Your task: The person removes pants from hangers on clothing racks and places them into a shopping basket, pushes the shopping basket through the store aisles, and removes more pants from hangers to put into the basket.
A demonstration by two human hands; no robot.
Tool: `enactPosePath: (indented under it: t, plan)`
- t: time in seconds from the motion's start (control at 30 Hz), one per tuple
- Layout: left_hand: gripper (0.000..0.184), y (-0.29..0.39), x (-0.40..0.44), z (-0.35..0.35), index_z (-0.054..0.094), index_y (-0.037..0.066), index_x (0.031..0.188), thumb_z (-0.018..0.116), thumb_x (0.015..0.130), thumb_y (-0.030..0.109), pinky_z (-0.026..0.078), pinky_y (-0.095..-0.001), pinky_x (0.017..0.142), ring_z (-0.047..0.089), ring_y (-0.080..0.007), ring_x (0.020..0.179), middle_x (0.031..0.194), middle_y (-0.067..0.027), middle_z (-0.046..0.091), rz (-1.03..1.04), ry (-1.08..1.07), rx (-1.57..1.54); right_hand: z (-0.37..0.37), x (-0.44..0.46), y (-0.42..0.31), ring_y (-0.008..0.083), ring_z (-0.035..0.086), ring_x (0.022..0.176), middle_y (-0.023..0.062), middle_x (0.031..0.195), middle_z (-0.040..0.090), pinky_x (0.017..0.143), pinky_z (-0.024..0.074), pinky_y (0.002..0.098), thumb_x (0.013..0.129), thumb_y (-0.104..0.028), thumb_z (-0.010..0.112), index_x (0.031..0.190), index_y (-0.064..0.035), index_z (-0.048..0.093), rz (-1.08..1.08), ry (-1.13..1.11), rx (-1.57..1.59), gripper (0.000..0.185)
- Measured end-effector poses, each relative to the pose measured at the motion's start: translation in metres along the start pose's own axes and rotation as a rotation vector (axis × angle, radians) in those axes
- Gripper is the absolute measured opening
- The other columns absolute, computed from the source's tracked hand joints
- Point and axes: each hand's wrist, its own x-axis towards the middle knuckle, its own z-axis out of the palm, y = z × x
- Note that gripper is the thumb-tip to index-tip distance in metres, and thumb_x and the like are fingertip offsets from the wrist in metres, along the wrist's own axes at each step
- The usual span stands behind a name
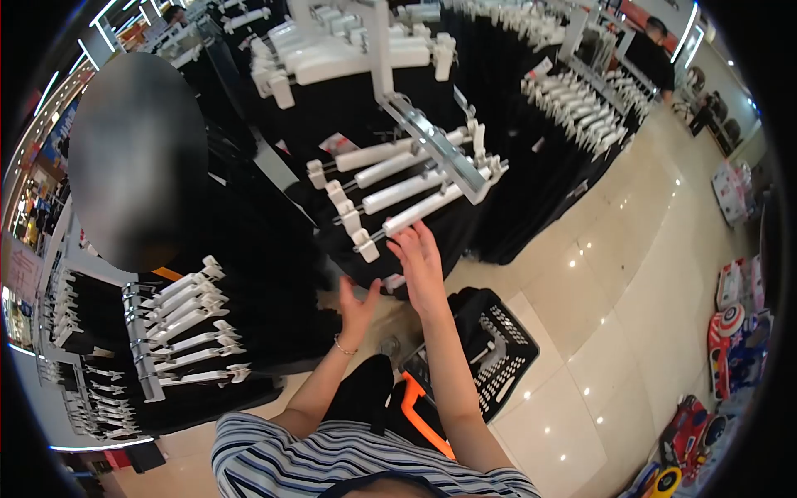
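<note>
Black garments [344, 253] hang from white clip hangers [423, 209] on a metal display arm [436, 145] in front of me. My right hand [418, 266] is raised at the front hanger, its fingers spread and touching or very near the hanger and cloth; I cannot tell which. Lower and to the left, my left hand [359, 309] has thumb and fingers apart beside the lower part of the garments. A small pale tag [394, 282] shows between the hands.
A black shopping basket [519, 357] with an orange handle [423, 423] is close to my right. More hangers with black clothes [187, 319] hang at left, below a blurred oval. Another rack [581, 108] and a person [652, 62] are at back right. Toy vehicles [689, 436] line the right edge.
</note>
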Motion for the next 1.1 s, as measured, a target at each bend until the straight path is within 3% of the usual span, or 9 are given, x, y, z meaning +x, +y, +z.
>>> enactPosePath:
  t: [0.13, 0.23, 0.3, 0.37, 0.5, 0.6, 0.77, 1.0, 1.1]
  plan:
    - [0.037, 0.014, -0.008, 0.0, 0.05, -0.001, 0.104, 0.069, 0.076, 0.013, 0.043, -0.0288, 0.075, 0.056, -0.0166, 0.085, 0.094, -0.0101, 0.058, 0.057, -0.034, 0.024, 0.017, 0.009, 0.012, 0.0102, 0.054, 0.088, 0.0092, 0.097, 0.059, 0.075, 0.0421, 0.0219, 0.089, -0.016, 0.053, 0.116, 0.0008, 0.042, 0.052, 0.113, -0.022, 0.033]
    - [0.038, 0.032, -0.017, -0.001, 0.052, -0.001, 0.104, 0.07, 0.075, 0.015, 0.044, -0.0295, 0.078, 0.057, -0.0176, 0.089, 0.099, -0.0116, 0.059, 0.039, -0.115, -0.11, 0.018, -0.003, 0.004, 0.0122, 0.051, 0.074, 0.0073, 0.081, 0.054, 0.068, 0.0413, 0.0239, 0.087, -0.012, 0.05, 0.107, 0.0006, 0.043, 0.009, 0.149, -0.052, 0.024]
    - [0.042, 0.022, -0.023, -0.003, 0.052, -0.001, 0.107, 0.071, 0.074, 0.017, 0.044, -0.0298, 0.08, 0.058, -0.0198, 0.092, 0.101, -0.0128, 0.06, -0.033, -0.304, -0.169, 0.023, -0.02, -0.011, 0.0143, 0.048, 0.07, 0.0065, 0.075, 0.048, 0.066, 0.0402, 0.0257, 0.085, -0.007, 0.045, 0.101, 0.0004, 0.043, -0.044, 0.171, 0.022, 0.018]
    - [0.052, 0.019, -0.029, -0.004, 0.05, -0.001, 0.113, 0.074, 0.072, 0.02, 0.043, -0.0308, 0.086, 0.056, -0.0233, 0.1, 0.109, -0.0138, 0.058, -0.182, -0.564, -0.253, 0.028, -0.037, -0.03, 0.0139, 0.042, 0.065, 0.004, 0.068, 0.043, 0.06, 0.0359, 0.0244, 0.086, -0.015, 0.045, 0.099, -0.0016, 0.044, -0.102, 0.186, 0.039, 0.019]
    - [0.063, 0.036, -0.045, 0.002, 0.046, 0.0, 0.121, 0.074, 0.066, 0.012, 0.037, -0.0323, 0.097, 0.048, -0.0231, 0.115, 0.122, -0.014, 0.05, 0.072, -0.811, -0.126, 0.038, -0.073, -0.08, 0.0114, 0.034, 0.059, -0.0002, 0.061, 0.036, 0.054, 0.0287, 0.0235, 0.085, -0.026, 0.047, 0.097, -0.0026, 0.046, -0.247, 0.197, 0.037, 0.026]
    - [0.067, 0.031, -0.071, 0.013, 0.043, 0.0, 0.125, 0.072, 0.065, 0.009, 0.035, -0.032, 0.098, 0.046, -0.0228, 0.117, 0.125, -0.0151, 0.048, -0.051, -0.902, -0.305, 0.046, -0.114, -0.122, 0.0097, 0.033, 0.056, -0.0007, 0.06, 0.036, 0.053, 0.0276, 0.022, 0.084, -0.03, 0.049, 0.099, 0.0007, 0.044, -0.417, 0.212, -0.085, 0.034]
    - [0.06, 0.043, -0.136, 0.068, 0.042, 0.001, 0.125, 0.067, 0.072, 0.01, 0.037, -0.0294, 0.096, 0.048, -0.0183, 0.114, 0.123, -0.0126, 0.05, -0.366, -1.326, -0.672, 0.064, -0.184, -0.169, 0.0092, 0.037, 0.054, 0.0034, 0.06, 0.04, 0.051, 0.0295, 0.0213, 0.085, -0.025, 0.053, 0.103, 0.0064, 0.041, -0.657, 0.397, -0.337, 0.039]
    - [0.03, 0.057, -0.237, 0.094, 0.054, 0.0, 0.107, 0.056, 0.081, 0.015, 0.043, -0.0298, 0.087, 0.055, -0.0186, 0.102, 0.107, -0.0123, 0.059, -0.202, -2.022, -0.416, 0.007, -0.223, -0.149, 0.009, 0.046, 0.062, 0.0042, 0.068, 0.05, 0.057, 0.0375, 0.0214, 0.088, -0.012, 0.052, 0.096, 0.001, 0.043, -0.408, 0.859, -0.696, 0.017]
    - [0.024, 0.029, -0.251, 0.082, 0.059, -0.001, 0.099, 0.051, 0.085, 0.017, 0.045, -0.03, 0.083, 0.058, -0.0188, 0.097, 0.1, -0.0122, 0.063, -0.072, -2.187, -0.163, -0.075, -0.226, -0.112, 0.009, 0.049, 0.06, 0.0035, 0.069, 0.054, 0.053, 0.0386, 0.0227, 0.087, -0.018, 0.056, 0.093, 0.0007, 0.045, -0.186, 1.017, -0.702, 0.022]
